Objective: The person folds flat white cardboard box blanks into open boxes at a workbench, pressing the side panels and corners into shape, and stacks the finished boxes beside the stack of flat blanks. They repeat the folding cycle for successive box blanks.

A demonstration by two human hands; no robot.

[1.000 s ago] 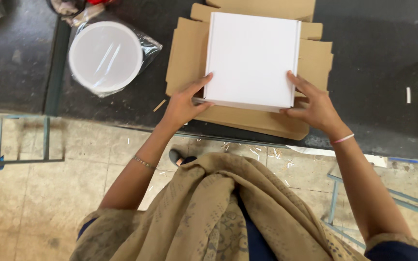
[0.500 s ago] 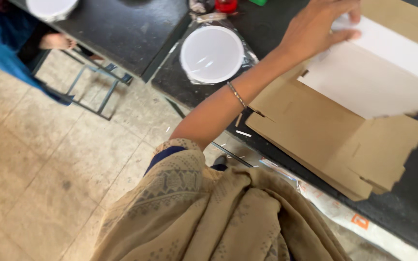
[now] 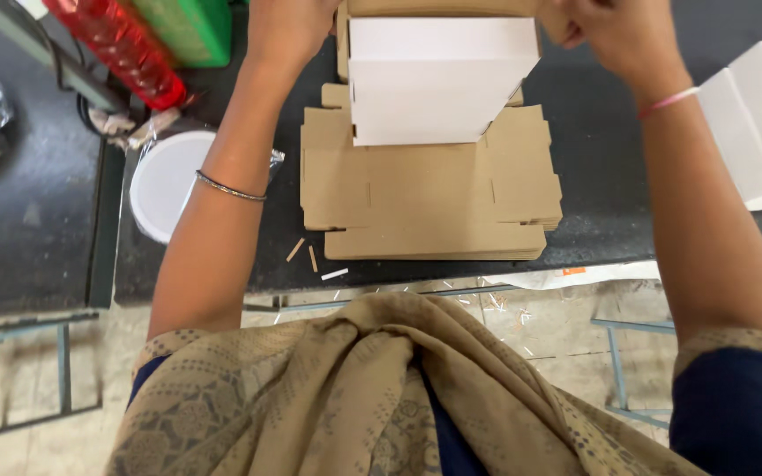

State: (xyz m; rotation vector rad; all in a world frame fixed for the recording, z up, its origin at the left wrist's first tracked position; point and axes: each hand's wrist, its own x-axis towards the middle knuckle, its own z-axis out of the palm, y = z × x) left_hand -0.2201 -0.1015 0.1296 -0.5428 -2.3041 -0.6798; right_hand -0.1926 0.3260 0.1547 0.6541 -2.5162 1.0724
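Note:
A white-faced cardboard box blank [image 3: 438,84], partly folded, is lifted at the far side of the black table [image 3: 601,207]. My left hand [image 3: 288,26] grips its left far corner and my right hand [image 3: 615,31] grips its right far corner; the fingertips are cut off by the top edge. Under it lies a stack of flat brown cardboard blanks [image 3: 429,207] near the table's front edge.
A white round lid in clear wrap [image 3: 165,181] lies left of the stack. A red bottle [image 3: 116,48] and a green container [image 3: 191,26] stand at the back left. White folded sheets [image 3: 760,123] lie at the right. Small cardboard scraps [image 3: 315,260] lie near the table edge.
The view swung left and came back over the table. Both hands have gone from the near edge of the white blank to its far corners, and the blank is now raised and folded.

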